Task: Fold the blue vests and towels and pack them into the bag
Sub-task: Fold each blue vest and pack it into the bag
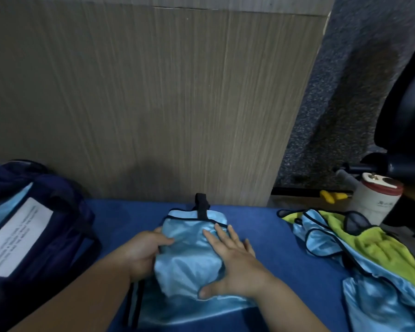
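Observation:
A light blue satin vest (189, 257) with black trim and a black strap lies partly folded on the blue table surface (268, 226), right in front of me. My left hand (141, 250) grips its left edge, thumb on top of the fabric. My right hand (235, 262) lies flat on the vest with straight fingers, pressing it down. A dark navy bag (46, 226) sits open at the left, with light blue cloth and a white label showing inside. A loose heap of light blue vests and yellow-green towels (359, 250) lies at the right.
A wood-grain panel (153, 97) stands upright just behind the table. At the right stand a white jar with a red band (376, 200), a yellow item (331, 196) and a black chair (407, 111). Grey speckled floor shows beyond.

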The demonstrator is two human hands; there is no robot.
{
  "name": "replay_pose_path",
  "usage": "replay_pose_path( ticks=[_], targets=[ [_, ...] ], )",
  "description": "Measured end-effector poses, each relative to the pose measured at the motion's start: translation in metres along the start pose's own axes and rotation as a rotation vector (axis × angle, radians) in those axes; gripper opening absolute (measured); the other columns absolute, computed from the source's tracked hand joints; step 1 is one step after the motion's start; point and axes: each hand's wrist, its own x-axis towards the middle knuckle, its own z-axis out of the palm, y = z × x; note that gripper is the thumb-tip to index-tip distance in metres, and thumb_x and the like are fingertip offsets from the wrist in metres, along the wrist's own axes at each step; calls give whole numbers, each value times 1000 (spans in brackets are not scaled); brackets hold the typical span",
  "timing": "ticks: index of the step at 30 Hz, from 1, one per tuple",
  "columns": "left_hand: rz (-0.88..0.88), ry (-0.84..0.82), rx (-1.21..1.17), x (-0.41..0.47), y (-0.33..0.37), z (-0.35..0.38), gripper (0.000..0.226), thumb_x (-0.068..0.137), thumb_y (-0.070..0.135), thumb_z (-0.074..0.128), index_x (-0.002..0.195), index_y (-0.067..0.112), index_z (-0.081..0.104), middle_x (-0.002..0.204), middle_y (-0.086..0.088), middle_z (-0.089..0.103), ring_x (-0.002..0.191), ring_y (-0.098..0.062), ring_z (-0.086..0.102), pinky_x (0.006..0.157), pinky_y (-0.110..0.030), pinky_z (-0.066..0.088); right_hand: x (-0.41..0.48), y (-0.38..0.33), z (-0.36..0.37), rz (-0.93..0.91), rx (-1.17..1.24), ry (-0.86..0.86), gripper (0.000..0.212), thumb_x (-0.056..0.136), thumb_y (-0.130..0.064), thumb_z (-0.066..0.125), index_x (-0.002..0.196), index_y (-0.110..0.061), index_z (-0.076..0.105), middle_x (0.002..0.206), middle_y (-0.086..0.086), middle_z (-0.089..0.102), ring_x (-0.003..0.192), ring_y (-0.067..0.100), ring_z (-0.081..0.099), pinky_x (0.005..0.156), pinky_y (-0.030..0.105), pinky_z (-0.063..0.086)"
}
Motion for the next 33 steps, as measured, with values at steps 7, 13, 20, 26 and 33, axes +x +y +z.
replay_pose_path(
  ticks=[7, 13, 20, 26, 33],
  targets=[
    [95, 161, 195, -3, -7, -14, 62, 95, 12, 59, 149, 8, 29, 141, -14, 50, 98, -27, 59, 77, -38, 49, -1, -2, 6, -16, -51, -79, 122, 63, -70, 74, 147, -53, -14, 157, -18, -28, 138, 9, -39, 113, 51, -22],
    [133, 87, 179, -16, -11, -6, 94, 87, 9, 68, 156, 21, 5, 146, -11, 42, 89, -19, 61, 75, -36, 50, 1, -4, 10, 75, -3, -23, 79, 87, -75, 39, 150, -52, -4, 160, -19, -19, 141, 6, -32, 117, 49, -18],
    [185, 9, 385, -37, -16, -13, 99, 92, -4, 58, 152, 39, -9, 131, 1, 58, 93, -11, 65, 61, -26, 55, 9, -14, 18, 125, -8, 31, 55, 100, -59, 19, 151, -50, 1, 160, -20, -14, 145, 8, -26, 118, 49, -15],
    [161, -5, 152, -42, -12, -29, 91, 90, -13, 46, 153, 42, 10, 116, 3, 60, 97, -28, 67, 68, -38, 56, 5, -27, 18, 74, 20, 60, 59, 97, -65, 24, 150, -52, 3, 160, -23, -11, 145, 6, -23, 120, 47, -11],
    [205, -51, 956, -63, -19, -58, 92, 83, 1, 49, 142, 63, 17, 134, 15, 45, 97, -24, 64, 79, -30, 53, 3, -34, 23, -2, 56, 88, 56, 98, -60, 30, 151, -48, 13, 160, -23, -3, 147, 3, -13, 120, 42, -3]
  ],
)
